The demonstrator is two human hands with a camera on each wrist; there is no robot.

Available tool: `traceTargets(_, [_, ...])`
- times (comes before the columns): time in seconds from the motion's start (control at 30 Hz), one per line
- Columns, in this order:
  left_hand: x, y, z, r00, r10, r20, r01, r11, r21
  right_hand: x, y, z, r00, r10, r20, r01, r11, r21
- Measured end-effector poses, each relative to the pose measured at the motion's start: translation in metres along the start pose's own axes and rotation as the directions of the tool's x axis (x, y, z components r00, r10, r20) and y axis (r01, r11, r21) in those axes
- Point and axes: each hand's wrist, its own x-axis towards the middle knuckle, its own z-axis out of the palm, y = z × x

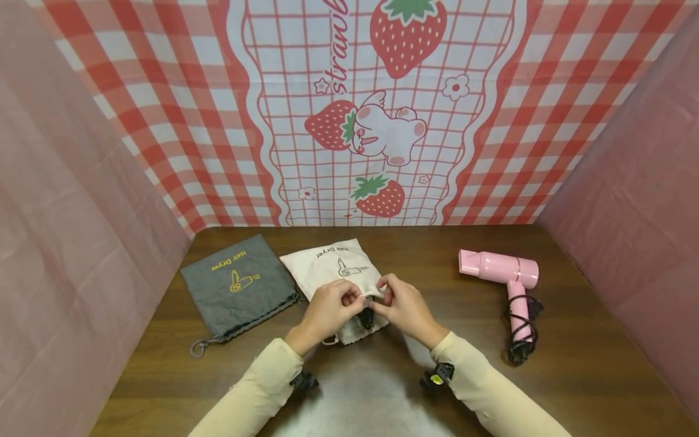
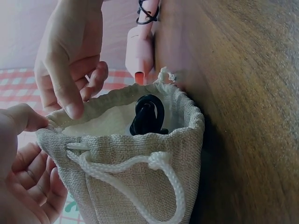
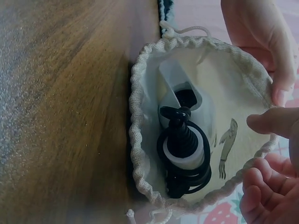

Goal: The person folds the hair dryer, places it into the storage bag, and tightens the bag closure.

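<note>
A cream drawstring bag point(image 1: 327, 261) printed with a hair dryer lies in front of me, its gathered mouth toward me. Inside rests a white hair dryer point(image 3: 191, 161) with a black cord point(image 3: 198, 179) coiled about its handle; its far end is deep in the bag. My left hand point(image 1: 330, 306) pinches the upper rim of the mouth between thumb and fingers. My right hand point(image 1: 406, 306) has its thumb inside the opening and its curled fingers outside, around the same rim. A white drawstring point(image 2: 126, 165) hangs in a knotted loop at the bag's side.
A grey drawstring bag point(image 1: 235, 285) with yellow print lies flat on the left. To the right is a pink hair dryer point(image 1: 499, 267), its handle wrapped in black cord. A red checked cloth point(image 1: 191, 121) hangs behind the wooden table point(image 1: 437, 261), with pink cloth along both sides.
</note>
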Motion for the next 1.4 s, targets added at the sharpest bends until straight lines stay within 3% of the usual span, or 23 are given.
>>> traceTargets(0.3, [-0.002,0.000,-0.001,0.997,0.059,-0.039,-0.057,0.996,0.062,0.007,-0.004,0.008,0.994,-0.094,-0.057,0.090,0.993,-0.076])
traceTargets(0.53, [-0.002,0.003,-0.003,0.999,0.049,0.007,-0.049,0.992,0.113,0.007,-0.001,0.008,0.986,-0.129,-0.102,0.112,0.981,-0.160])
traceTargets(0.67, [-0.003,0.005,-0.005,0.997,0.064,0.033,-0.069,0.978,0.199,0.008,0.001,0.007,0.982,-0.142,-0.125,0.119,0.977,-0.178])
traceTargets(0.83, [-0.004,0.008,-0.006,0.995,0.082,0.054,-0.095,0.942,0.321,0.011,0.001,0.003,0.980,-0.145,-0.139,0.117,0.975,-0.190])
traceTargets(0.97, [-0.006,0.008,-0.008,0.998,0.062,0.008,-0.060,0.928,0.369,0.012,-0.001,0.002,0.975,-0.134,-0.176,0.090,0.968,-0.233])
traceTargets(1.17, [-0.009,0.007,-0.012,0.998,-0.030,-0.047,0.048,0.892,0.449,0.014,0.005,0.003,0.964,-0.117,-0.240,0.046,0.958,-0.282])
traceTargets(1.23, [-0.010,0.008,-0.013,0.997,-0.013,-0.080,0.048,0.887,0.459,0.015,0.008,0.005,0.961,-0.089,-0.261,0.014,0.960,-0.279])
traceTargets(1.4, [-0.016,0.007,-0.016,0.986,0.046,-0.158,0.026,0.904,0.426,0.013,0.015,0.009,0.956,0.043,-0.290,-0.116,0.964,-0.240])
